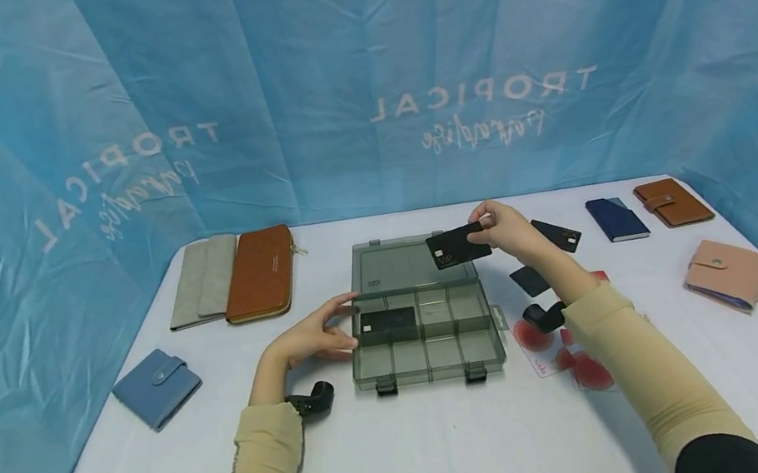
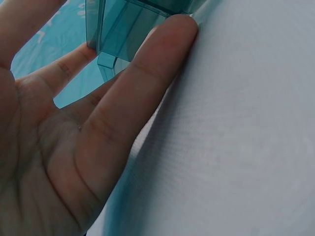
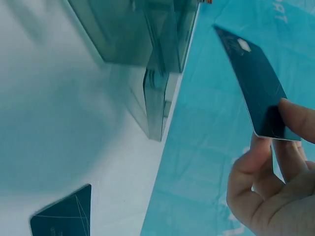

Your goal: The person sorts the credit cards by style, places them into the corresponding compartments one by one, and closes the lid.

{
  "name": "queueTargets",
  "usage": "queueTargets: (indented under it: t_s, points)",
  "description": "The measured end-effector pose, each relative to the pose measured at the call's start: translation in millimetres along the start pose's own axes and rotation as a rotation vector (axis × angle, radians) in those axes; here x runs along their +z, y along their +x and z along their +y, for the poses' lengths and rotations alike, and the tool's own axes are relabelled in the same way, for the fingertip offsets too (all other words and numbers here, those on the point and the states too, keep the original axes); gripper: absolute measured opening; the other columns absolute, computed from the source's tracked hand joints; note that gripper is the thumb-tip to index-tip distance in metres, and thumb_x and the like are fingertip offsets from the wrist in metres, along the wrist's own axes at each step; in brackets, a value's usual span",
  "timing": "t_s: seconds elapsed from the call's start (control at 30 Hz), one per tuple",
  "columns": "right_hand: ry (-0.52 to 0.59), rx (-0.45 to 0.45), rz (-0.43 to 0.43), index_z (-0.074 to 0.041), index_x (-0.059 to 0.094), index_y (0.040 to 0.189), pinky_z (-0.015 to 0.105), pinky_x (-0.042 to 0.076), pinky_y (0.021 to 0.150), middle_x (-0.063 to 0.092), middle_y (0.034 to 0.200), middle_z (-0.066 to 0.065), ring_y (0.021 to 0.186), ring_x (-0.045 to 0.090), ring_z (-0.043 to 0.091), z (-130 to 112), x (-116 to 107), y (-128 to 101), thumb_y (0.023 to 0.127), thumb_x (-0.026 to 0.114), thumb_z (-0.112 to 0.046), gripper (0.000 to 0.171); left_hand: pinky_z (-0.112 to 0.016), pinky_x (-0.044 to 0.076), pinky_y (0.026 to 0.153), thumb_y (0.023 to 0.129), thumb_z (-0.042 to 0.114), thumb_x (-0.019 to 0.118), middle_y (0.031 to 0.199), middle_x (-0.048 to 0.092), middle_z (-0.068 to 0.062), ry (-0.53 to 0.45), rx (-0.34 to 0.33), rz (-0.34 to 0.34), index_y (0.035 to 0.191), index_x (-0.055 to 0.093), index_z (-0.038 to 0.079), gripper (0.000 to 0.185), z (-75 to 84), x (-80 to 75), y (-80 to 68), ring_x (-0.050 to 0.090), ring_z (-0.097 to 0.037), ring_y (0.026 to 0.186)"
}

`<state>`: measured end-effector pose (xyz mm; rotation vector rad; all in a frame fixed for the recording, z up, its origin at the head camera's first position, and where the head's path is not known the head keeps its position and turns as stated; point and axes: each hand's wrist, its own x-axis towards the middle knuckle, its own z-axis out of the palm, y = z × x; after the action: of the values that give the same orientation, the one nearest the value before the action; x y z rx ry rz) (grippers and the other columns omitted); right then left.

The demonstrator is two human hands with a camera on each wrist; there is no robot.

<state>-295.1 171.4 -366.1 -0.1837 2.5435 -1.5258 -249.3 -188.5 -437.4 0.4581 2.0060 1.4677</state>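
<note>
My right hand point(image 1: 505, 229) pinches a black card point(image 1: 453, 247) by one end, thumb on one face and fingers behind. The card, marked VIP with a pale chip, is held over the raised lid of a clear grey-green compartment box point(image 1: 445, 353). In the right wrist view the same card point(image 3: 253, 81) tilts upward from the fingertips. Another black card point(image 1: 386, 321) lies in the box's rear left compartments. My left hand point(image 1: 308, 335) rests against the box's left side with fingers extended; in the left wrist view a fingertip point(image 2: 179, 29) touches its lower edge.
Right of the box lie two black cards point(image 1: 557, 235) point(image 1: 530, 281) and red-patterned cards point(image 1: 534, 336), partly under my right arm. A grey wallet point(image 1: 204, 280), brown zip wallet point(image 1: 260, 274) and blue wallet point(image 1: 158, 389) are left; navy point(image 1: 617, 218), brown point(image 1: 672, 202) and pink point(image 1: 726, 275) holders right.
</note>
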Motion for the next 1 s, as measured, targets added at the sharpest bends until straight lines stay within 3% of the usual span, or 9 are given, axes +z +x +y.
queueTargets:
  t_s: [0.17, 0.3, 0.43, 0.6, 0.83, 1.0]
  points:
    - [-0.001, -0.059, -0.104, 0.000, 0.042, 0.122, 0.045, 0.045, 0.083, 0.055, 0.104, 0.019, 0.087, 0.054, 0.025, -0.1, 7.7, -10.1, 0.088, 0.056, 0.005, 0.038, -0.038, 0.053, 0.082, 0.081, 0.012, 0.072, 0.149, 0.015, -0.021, 0.001, 0.003, -0.002, 0.148, 0.016, 0.018, 0.088, 0.1, 0.4, -0.5, 0.063, -0.023, 0.093]
    - [-0.046, -0.100, -0.198, -0.004, 0.046, 0.123, 0.047, 0.047, 0.079, 0.049, 0.107, 0.018, 0.091, 0.052, 0.028, 2.3, 13.6, -16.6, 0.086, 0.055, 0.010, 0.041, -0.038, 0.053, 0.082, 0.081, 0.013, 0.072, 0.149, 0.015, -0.021, 0.000, 0.003, 0.001, 0.149, 0.016, 0.018, 0.088, 0.5, 0.9, -1.3, 0.064, -0.023, 0.093]
    - [-0.172, -0.149, -0.244, -0.007, 0.055, 0.114, 0.045, 0.050, 0.079, 0.051, 0.108, 0.014, 0.094, 0.054, 0.028, 3.4, 21.7, -21.9, 0.090, 0.056, -0.001, 0.025, -0.038, 0.053, 0.082, 0.081, 0.014, 0.072, 0.149, 0.015, -0.021, -0.001, 0.000, 0.007, 0.148, 0.016, 0.018, 0.088, 2.2, 1.7, -2.3, 0.063, -0.022, 0.093]
    - [-0.350, -0.246, -0.253, -0.008, 0.062, 0.103, 0.039, 0.052, 0.067, 0.059, 0.089, 0.007, 0.075, 0.056, 0.019, 1.9, 32.4, -27.1, 0.091, 0.057, -0.009, 0.012, -0.037, 0.053, 0.082, 0.080, 0.013, 0.073, 0.149, 0.015, -0.021, -0.003, -0.002, 0.011, 0.148, 0.016, 0.018, 0.088, 3.3, 2.0, -2.6, 0.064, -0.022, 0.092]
    - [-0.601, -0.356, -0.270, -0.010, 0.064, 0.103, 0.037, 0.051, 0.072, 0.065, 0.088, 0.005, 0.082, 0.061, 0.021, 2.3, 41.7, -29.7, 0.088, 0.062, -0.006, 0.017, -0.038, 0.053, 0.082, 0.081, 0.013, 0.072, 0.149, 0.016, -0.021, 0.009, 0.005, 0.002, 0.148, 0.016, 0.019, 0.087, 2.8, 0.4, -1.9, 0.063, -0.023, 0.094]
    - [-0.676, -0.413, -0.310, -0.010, 0.062, 0.105, 0.036, 0.051, 0.071, 0.065, 0.089, 0.006, 0.083, 0.061, 0.021, 5.6, 45.0, -29.4, 0.087, 0.062, -0.004, 0.019, -0.039, 0.052, 0.083, 0.081, 0.013, 0.071, 0.149, 0.015, -0.021, 0.007, 0.009, -0.004, 0.148, 0.016, 0.019, 0.087, 2.5, 0.4, -2.2, 0.063, -0.024, 0.094]
